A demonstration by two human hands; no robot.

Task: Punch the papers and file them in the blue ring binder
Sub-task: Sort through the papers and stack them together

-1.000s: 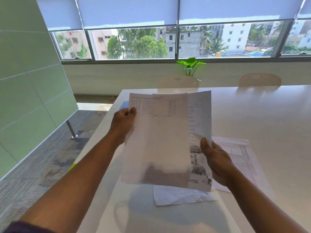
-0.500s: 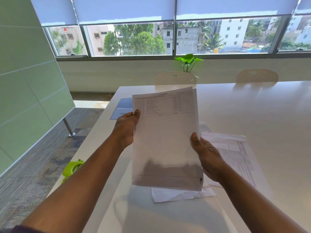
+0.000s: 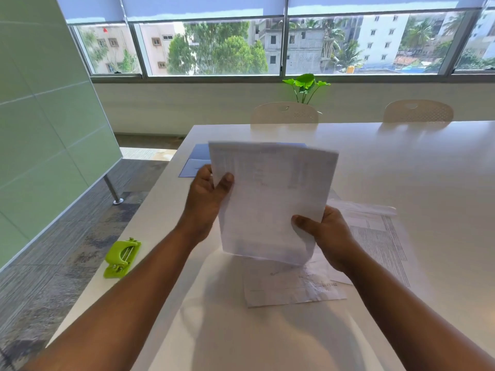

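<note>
I hold a small stack of printed papers (image 3: 270, 199) upright above the white table (image 3: 401, 162). My left hand (image 3: 206, 199) grips the stack's left edge near the top, thumb on the front. My right hand (image 3: 329, 234) grips its lower right corner. The blue ring binder (image 3: 195, 162) lies flat behind the stack at the table's left side, mostly hidden by the papers. A lime green hole punch (image 3: 122, 258) sits at the table's left edge, to the left of my left forearm. More printed sheets (image 3: 292, 287) lie on the table under and right of my hands.
A sheet with dense tables (image 3: 380, 236) lies to the right of my right hand. Two beige chairs (image 3: 285, 113) stand at the far side, with a green plant (image 3: 305, 85) behind them. A green partition (image 3: 45, 116) stands on the left beside the floor.
The two offset sheets have been squared into one stack. The stack has come lower and tilted back. The view has dropped, bringing the hole punch fully into sight.
</note>
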